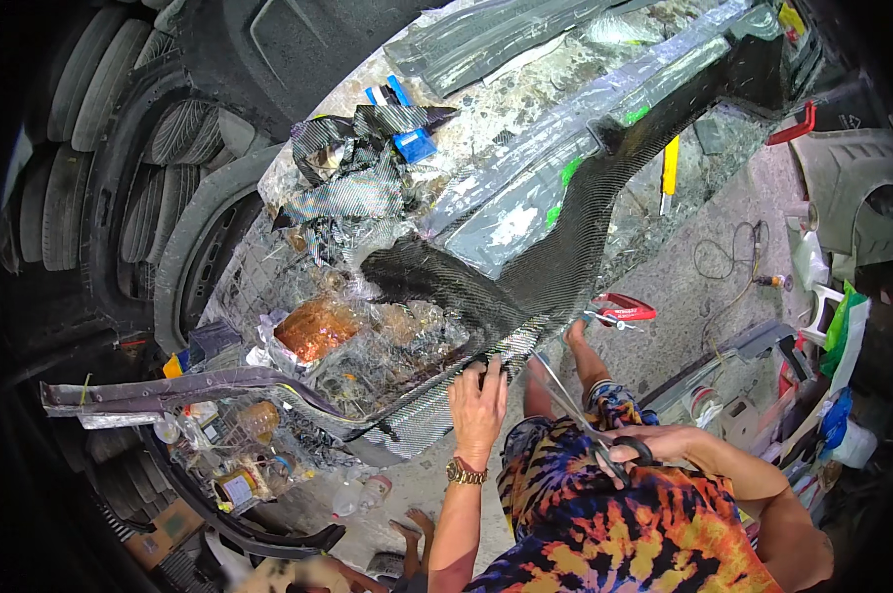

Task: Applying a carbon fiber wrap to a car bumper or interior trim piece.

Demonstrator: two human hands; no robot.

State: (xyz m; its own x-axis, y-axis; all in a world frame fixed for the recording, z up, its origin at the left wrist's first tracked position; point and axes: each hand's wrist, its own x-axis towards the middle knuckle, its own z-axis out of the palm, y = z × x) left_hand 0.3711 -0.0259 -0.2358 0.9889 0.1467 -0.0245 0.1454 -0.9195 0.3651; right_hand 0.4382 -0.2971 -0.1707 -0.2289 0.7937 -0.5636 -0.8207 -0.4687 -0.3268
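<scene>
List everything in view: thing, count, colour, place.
Worktable: 1, grey, centre
Woven sheet: 1, black, across worktable
Woven scraps: several, black and silvery, upper left
Yellow cutter: 1, yellow, right of woven sheet
Blue pieces: 2 visible, blue, beside woven scraps
Red objects: several, red, right
Tyres: many, dark, left
Containers: several, mixed, lower left
Green bag: 1, green, far right
Scissors: 1 pair, silver, black handles, lower centre-right
Watch: 1, gold, left wrist
Left hand: 1, bare, on woven sheet's edge
Right hand: 1, bare, holding scissors
</scene>
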